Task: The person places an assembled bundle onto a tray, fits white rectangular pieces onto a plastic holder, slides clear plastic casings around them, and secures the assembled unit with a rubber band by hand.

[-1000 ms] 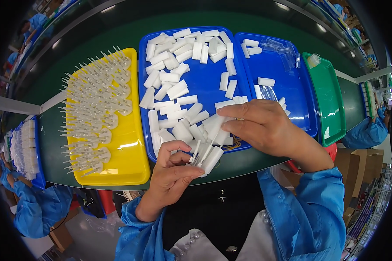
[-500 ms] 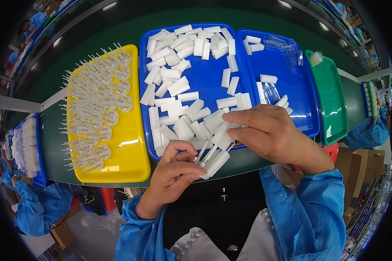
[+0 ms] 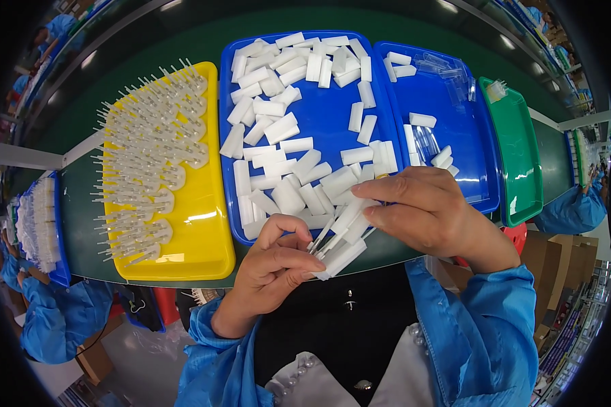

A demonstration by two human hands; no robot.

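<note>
My left hand is closed round the base of a pronged clear plastic piece, whose thin prongs point up and to the right. A white block-like sleeve sits on one of its prongs, close to my left fingertips. Between thumb and fingers of my right hand is another white sleeve, slanting along the prongs; whether a prong is inside it I cannot tell. Both hands are over the near edge of the larger blue tray, which holds many loose white sleeves.
At left, a yellow tray carries rows of similar pronged pieces. A second blue tray on the right has a few white sleeves and clear plastic parts. Beyond it lies a green tray. Other people in blue work at both sides.
My right hand and its white sleeve have shifted slightly right and down. My left hand keeps its grip on the pronged piece, nearly in place.
</note>
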